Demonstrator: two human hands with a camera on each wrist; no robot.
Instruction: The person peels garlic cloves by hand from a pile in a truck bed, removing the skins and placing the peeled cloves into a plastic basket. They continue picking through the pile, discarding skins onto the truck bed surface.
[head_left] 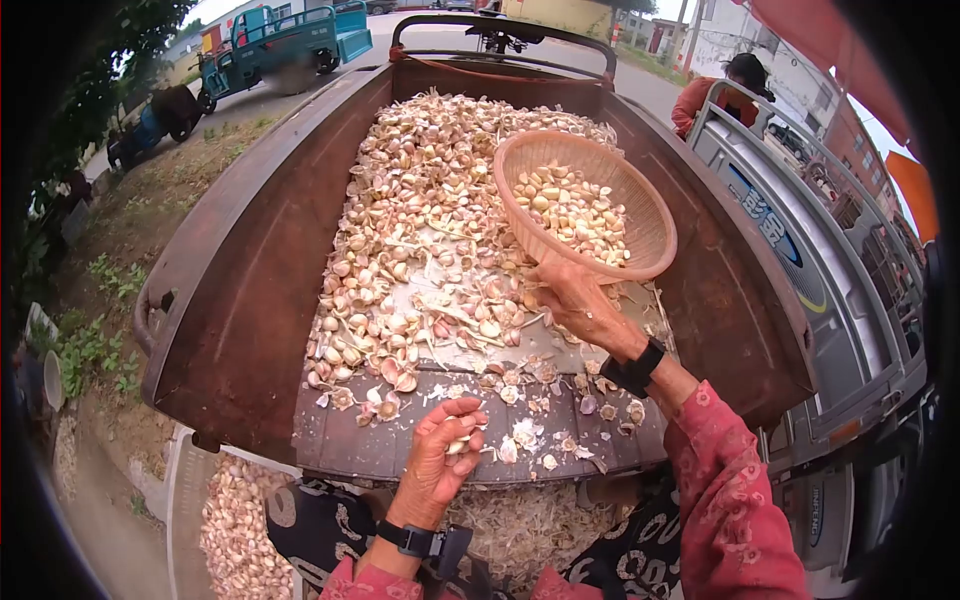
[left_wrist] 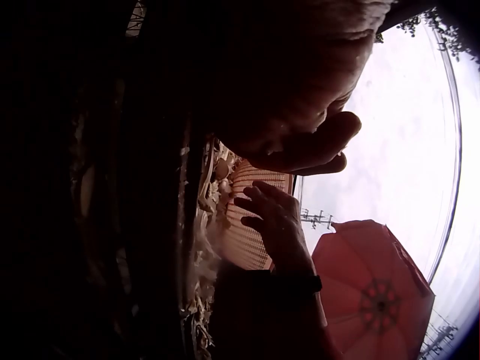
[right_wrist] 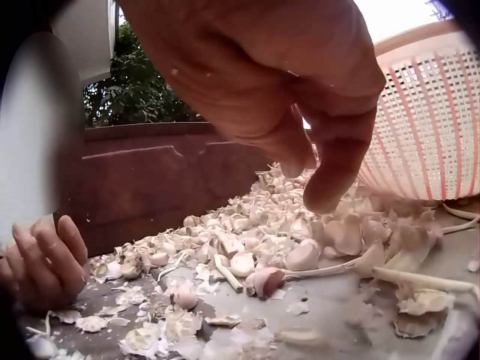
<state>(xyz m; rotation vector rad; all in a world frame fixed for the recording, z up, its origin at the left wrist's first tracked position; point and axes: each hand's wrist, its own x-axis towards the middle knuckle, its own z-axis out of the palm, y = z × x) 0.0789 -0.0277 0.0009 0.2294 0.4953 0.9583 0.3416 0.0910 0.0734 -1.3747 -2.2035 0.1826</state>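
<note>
Pale garlic cloves (head_left: 458,443) lie in the curled fingers of my left hand (head_left: 432,465), palm up over the near edge of the cart bed. My right hand (head_left: 585,308) is just below the near rim of a pink mesh basket (head_left: 650,215) that has peeled cloves (head_left: 570,205) in it. In the right wrist view the right hand (right_wrist: 277,82) hangs with bent, loose fingers over unpeeled garlic (right_wrist: 304,255), beside the basket (right_wrist: 427,120), with nothing seen between them. The left wrist view is dark; the left hand (left_wrist: 307,112) shows there in shadow.
Heaped garlic (head_left: 430,150) covers much of the cart bed, whose rusty side walls (head_left: 270,230) rise left and right. Loose skins (head_left: 525,435) lie near the front edge. Below left stands a crate of garlic (head_left: 240,520). Another person (head_left: 700,100) is beside a grey vehicle (head_left: 800,250).
</note>
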